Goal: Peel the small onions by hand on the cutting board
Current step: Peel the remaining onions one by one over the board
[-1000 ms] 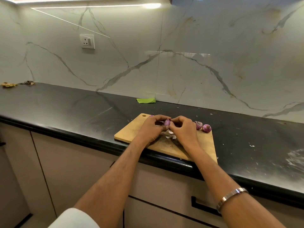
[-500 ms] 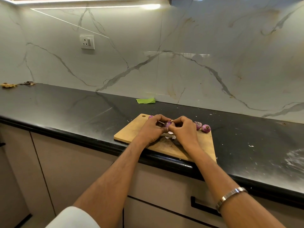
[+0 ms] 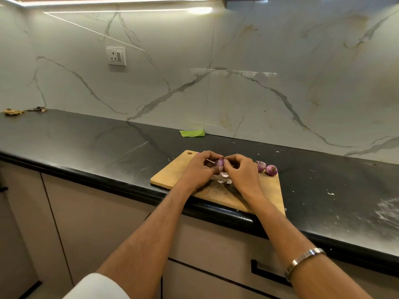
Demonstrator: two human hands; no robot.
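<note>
A wooden cutting board (image 3: 170,175) lies at the front edge of the black counter. Above its middle, my left hand (image 3: 199,169) grips a small purple onion (image 3: 219,162) between thumb and fingers. My right hand (image 3: 240,172) meets it from the right, its fingertips pinching at the onion's top. Pale peel scraps (image 3: 224,178) lie on the board under my hands. Two more small purple onions (image 3: 260,166) (image 3: 271,170) sit at the board's far right corner. A bit of purple (image 3: 198,153) shows behind my left hand.
A green scrap (image 3: 192,133) lies against the marble wall behind the board. Dry leaves (image 3: 13,111) sit at the far left of the counter. White flecks (image 3: 330,193) dot the counter on the right. A wall socket (image 3: 116,56) is above.
My hands stay together over the board, with the fingers working on the onion; it has turned slightly in my left hand. The two onions on the right have not moved.
</note>
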